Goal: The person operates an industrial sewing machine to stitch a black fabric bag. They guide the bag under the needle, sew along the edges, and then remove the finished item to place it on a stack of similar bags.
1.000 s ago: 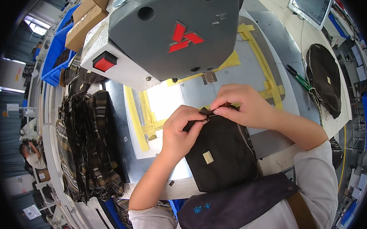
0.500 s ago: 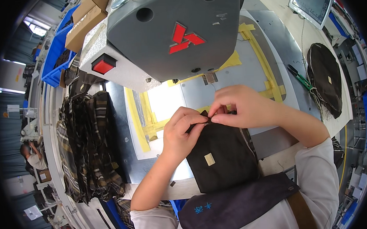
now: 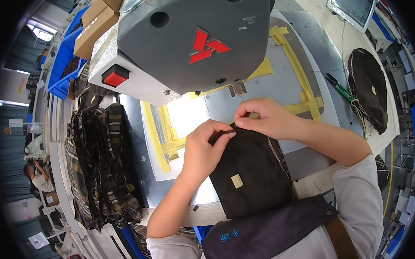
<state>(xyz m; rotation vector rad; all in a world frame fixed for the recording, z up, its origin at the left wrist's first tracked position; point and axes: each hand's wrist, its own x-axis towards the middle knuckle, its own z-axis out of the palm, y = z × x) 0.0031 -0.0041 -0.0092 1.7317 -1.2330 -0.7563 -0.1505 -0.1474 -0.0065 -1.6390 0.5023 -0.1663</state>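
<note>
A dark brown fabric pouch (image 3: 253, 169) lies upright before me, its near end against my dark apron flap. It has a small beige label (image 3: 237, 181) and a metal zipper (image 3: 277, 153) along its right edge. My left hand (image 3: 201, 150) pinches the far edge of the pouch between thumb and forefinger. Just right of it, my right hand (image 3: 268, 120) has thumb and forefinger closed together at the same edge. What those right fingertips hold, if anything, is too small to make out.
Overhead looms a large grey sewing machine head (image 3: 194, 42) with a red button (image 3: 115, 76). Yellow tape (image 3: 302, 74) frames the metal bed. Plaid fabric pieces (image 3: 102, 166) are piled left. Right lie green-handled snips (image 3: 340, 87) and another dark pouch (image 3: 368, 90).
My right hand has drawn slightly away from my left, opening a small gap between the fingertips. My left hand has barely shifted and keeps its pinch on the pouch edge.
</note>
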